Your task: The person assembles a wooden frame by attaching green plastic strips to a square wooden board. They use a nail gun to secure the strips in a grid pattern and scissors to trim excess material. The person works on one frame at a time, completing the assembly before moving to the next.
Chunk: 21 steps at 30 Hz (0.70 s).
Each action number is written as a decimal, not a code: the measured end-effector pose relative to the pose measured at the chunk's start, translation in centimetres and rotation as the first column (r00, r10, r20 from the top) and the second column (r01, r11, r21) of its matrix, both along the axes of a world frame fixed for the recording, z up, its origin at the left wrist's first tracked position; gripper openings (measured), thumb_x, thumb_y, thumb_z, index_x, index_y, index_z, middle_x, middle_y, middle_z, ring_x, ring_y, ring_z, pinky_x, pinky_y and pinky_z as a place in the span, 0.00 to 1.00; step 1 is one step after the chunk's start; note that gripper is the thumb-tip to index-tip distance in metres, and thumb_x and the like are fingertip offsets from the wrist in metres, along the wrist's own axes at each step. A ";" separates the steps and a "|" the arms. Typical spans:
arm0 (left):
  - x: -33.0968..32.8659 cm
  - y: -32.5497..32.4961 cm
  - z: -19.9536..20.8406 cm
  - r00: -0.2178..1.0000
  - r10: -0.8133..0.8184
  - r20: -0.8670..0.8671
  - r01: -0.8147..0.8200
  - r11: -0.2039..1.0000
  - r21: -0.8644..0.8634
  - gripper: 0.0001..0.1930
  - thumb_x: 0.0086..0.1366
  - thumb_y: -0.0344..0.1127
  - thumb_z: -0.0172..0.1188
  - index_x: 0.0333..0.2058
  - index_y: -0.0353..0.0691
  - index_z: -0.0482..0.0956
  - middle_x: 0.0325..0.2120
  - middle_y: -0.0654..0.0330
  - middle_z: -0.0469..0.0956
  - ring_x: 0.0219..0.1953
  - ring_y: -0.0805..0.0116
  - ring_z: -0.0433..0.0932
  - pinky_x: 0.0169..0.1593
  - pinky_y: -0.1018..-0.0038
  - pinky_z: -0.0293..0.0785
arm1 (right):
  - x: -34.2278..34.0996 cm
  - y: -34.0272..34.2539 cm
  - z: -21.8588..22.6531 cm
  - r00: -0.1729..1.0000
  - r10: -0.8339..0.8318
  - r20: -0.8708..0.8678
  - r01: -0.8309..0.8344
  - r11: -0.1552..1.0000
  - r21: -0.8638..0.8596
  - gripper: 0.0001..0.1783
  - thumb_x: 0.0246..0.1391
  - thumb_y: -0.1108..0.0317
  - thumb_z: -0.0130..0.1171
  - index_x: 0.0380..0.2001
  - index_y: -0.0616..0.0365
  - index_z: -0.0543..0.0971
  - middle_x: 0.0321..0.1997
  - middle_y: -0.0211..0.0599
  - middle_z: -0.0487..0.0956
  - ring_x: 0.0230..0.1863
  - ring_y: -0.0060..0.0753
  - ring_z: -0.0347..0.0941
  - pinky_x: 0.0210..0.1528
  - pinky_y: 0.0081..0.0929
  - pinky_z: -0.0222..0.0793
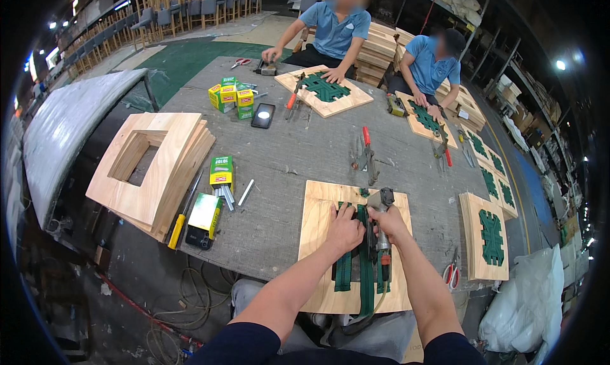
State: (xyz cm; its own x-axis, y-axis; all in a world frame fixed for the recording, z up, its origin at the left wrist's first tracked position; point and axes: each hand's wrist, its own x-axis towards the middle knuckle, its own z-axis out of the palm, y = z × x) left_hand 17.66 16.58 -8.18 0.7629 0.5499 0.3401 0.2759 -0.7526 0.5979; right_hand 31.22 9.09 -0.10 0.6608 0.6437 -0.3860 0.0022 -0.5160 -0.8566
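In front of me a pale plywood panel [311,203] lies on the bench edge, with green webbing straps [343,273] running across its middle opening. My right hand [390,225] is closed round a grey air stapler [382,203]; its nose is hidden. Just left of the stapler, my left hand [345,231] rests on the webbing with its fingers stretched forward. One long strap [366,289] hangs over the panel's near edge. A hose trails from the stapler's red-collared fitting toward my lap.
Red-handled pliers [365,155] lie beyond the panel. Left are staple boxes [221,171], a yellow-handled screwdriver [178,230] and stacked wooden frames [149,168]. Red-handled scissors [452,273] and a webbed panel [486,238] are right. Two co-workers in blue shirts [337,28] handle webbed panels across the bench [254,149].
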 end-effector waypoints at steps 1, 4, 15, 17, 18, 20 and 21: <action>0.0 0.0 0.0 1.000 0.007 -0.010 -0.006 1.000 0.005 0.18 0.67 0.43 0.55 0.35 0.35 0.89 0.57 0.46 0.73 0.70 0.42 0.62 0.73 0.35 0.47 | -0.1 -0.2 -0.1 1.000 0.026 -0.002 -0.026 1.000 0.016 0.15 0.61 0.63 0.69 0.41 0.60 0.76 0.27 0.31 0.77 0.16 0.24 0.69 0.17 0.29 0.67; -0.4 0.2 -0.1 1.000 -0.002 -0.023 0.002 1.000 -0.001 0.18 0.68 0.43 0.55 0.35 0.35 0.89 0.57 0.46 0.73 0.70 0.42 0.62 0.73 0.35 0.47 | 0.4 0.4 0.1 1.000 0.008 -0.026 -0.009 0.998 -0.065 0.16 0.61 0.63 0.69 0.43 0.59 0.76 0.27 0.31 0.77 0.17 0.24 0.70 0.18 0.29 0.68; 0.0 0.3 -0.2 1.000 0.017 0.004 -0.017 0.999 0.038 0.18 0.68 0.42 0.55 0.35 0.35 0.88 0.57 0.49 0.74 0.69 0.42 0.63 0.72 0.35 0.48 | 0.7 0.0 0.2 0.999 -0.031 -0.009 0.030 0.999 -0.014 0.15 0.62 0.62 0.69 0.45 0.59 0.78 0.29 0.31 0.77 0.21 0.25 0.72 0.18 0.29 0.69; 0.1 0.2 -0.4 1.000 0.004 0.022 -0.005 1.000 0.028 0.17 0.68 0.42 0.55 0.34 0.35 0.88 0.57 0.50 0.74 0.70 0.43 0.63 0.72 0.35 0.48 | 1.4 -0.9 -0.3 0.996 -0.047 -0.077 0.051 0.997 0.052 0.16 0.61 0.60 0.69 0.45 0.58 0.78 0.29 0.31 0.77 0.21 0.26 0.72 0.18 0.29 0.70; 0.1 0.2 -0.4 1.000 0.002 0.026 -0.003 1.000 0.028 0.17 0.67 0.42 0.55 0.34 0.35 0.88 0.57 0.49 0.74 0.70 0.43 0.63 0.73 0.35 0.47 | 2.0 -1.6 -0.4 0.987 -0.079 -0.139 0.090 0.993 0.072 0.18 0.61 0.60 0.69 0.46 0.58 0.77 0.31 0.32 0.77 0.22 0.27 0.73 0.18 0.29 0.71; 0.2 0.3 -0.6 1.000 0.001 0.029 -0.002 1.000 0.029 0.17 0.66 0.42 0.56 0.34 0.36 0.89 0.56 0.48 0.75 0.70 0.43 0.63 0.73 0.36 0.46 | 3.9 -4.0 -1.2 0.954 -0.134 -0.267 0.167 0.980 0.107 0.20 0.61 0.59 0.69 0.49 0.59 0.76 0.35 0.33 0.78 0.22 0.29 0.75 0.19 0.30 0.73; 0.5 0.0 -0.5 0.999 -0.004 0.044 0.003 1.000 0.027 0.17 0.66 0.42 0.56 0.34 0.36 0.89 0.57 0.48 0.75 0.70 0.43 0.63 0.73 0.36 0.46 | 5.5 -6.1 -1.9 0.915 -0.161 -0.369 0.227 0.963 0.142 0.21 0.61 0.55 0.69 0.49 0.56 0.77 0.32 0.33 0.78 0.22 0.29 0.76 0.19 0.31 0.74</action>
State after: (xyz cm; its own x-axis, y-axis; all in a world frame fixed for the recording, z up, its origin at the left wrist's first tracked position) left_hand 18.19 16.62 -8.69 0.7489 0.5375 0.3876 0.2472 -0.7693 0.5891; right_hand 36.73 2.98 -2.00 0.6225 0.5961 -0.5070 -0.4004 -0.3141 -0.8608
